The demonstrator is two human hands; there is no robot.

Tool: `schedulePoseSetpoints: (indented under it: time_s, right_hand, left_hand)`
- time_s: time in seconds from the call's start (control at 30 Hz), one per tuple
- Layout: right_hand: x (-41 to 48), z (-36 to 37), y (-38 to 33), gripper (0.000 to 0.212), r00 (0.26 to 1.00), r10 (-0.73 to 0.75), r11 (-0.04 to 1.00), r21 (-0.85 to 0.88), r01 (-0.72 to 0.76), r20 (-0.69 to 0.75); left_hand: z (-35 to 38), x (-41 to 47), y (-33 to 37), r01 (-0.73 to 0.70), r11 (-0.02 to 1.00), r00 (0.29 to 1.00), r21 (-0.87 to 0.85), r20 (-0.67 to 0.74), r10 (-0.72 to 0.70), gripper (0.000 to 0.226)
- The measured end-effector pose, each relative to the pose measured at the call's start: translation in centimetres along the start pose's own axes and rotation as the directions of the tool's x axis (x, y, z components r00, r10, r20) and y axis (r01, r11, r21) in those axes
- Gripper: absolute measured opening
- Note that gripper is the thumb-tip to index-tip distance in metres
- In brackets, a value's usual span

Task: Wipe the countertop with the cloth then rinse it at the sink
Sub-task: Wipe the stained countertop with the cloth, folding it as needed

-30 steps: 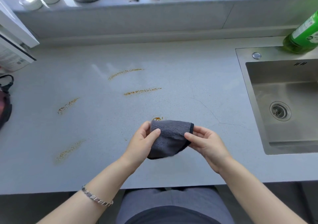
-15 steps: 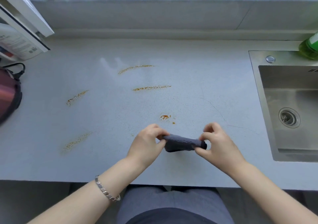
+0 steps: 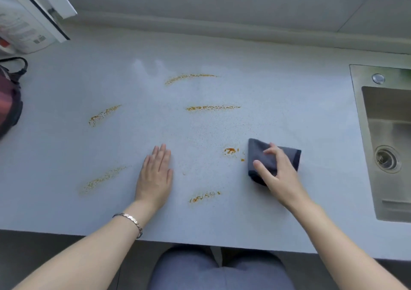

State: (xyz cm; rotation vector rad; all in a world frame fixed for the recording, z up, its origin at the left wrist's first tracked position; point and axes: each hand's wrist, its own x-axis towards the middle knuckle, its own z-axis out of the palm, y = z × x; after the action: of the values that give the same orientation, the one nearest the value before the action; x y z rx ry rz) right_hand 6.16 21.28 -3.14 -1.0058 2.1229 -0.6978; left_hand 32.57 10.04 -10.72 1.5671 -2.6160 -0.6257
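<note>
A folded dark grey cloth (image 3: 289, 156) lies flat on the pale grey countertop (image 3: 222, 134), and my right hand (image 3: 278, 174) presses down on it with spread fingers. An orange-brown smear (image 3: 231, 150) sits just left of the cloth. Several more such streaks (image 3: 212, 107) cross the counter's middle and left. My left hand (image 3: 155, 176) rests palm down, fingers together, flat on the counter left of centre, holding nothing. The steel sink (image 3: 389, 147) with its drain (image 3: 387, 159) is sunk into the counter at the right edge.
A dark bag with a strap (image 3: 9, 102) sits at the far left edge. A white box-like object (image 3: 24, 29) stands at the back left. A raised backsplash ledge (image 3: 222, 29) runs along the back. The counter's front edge is near my legs.
Both hands held the cloth above the counter and folded it. Now my left hand has let go and lies flat, while my right hand has put the cloth down further right.
</note>
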Motion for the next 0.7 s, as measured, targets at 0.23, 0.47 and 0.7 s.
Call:
schedulePoseSetpoints:
  time_s: [0.23, 0.47, 0.7]
  right_hand:
    - [5.4, 6.2, 4.6, 0.067, 0.963, 0.08, 0.86, -0.47, -0.198, -0.258]
    - [13.9, 8.2, -0.3, 0.051, 0.907, 0.043, 0.922, -0.334, -0.197, -0.418]
    - [1.2, 11.0, 3.0, 0.056, 0.923, -0.382, 0.779, -0.525, 0.345, 0.039]
  left_hand:
    - [2.0, 0.4, -2.0, -0.071, 0.996, 0.991, -0.044, -0.121, 0.065, 0.051]
    - [2.7, 0.5, -2.5, -0.103, 0.994, 0.971, -0.026, -0.221, 0.094, 0.05]
    - [2.7, 0.5, -2.3, -0.095, 0.995, 0.969, 0.001, -0.23, 0.093, 0.049]
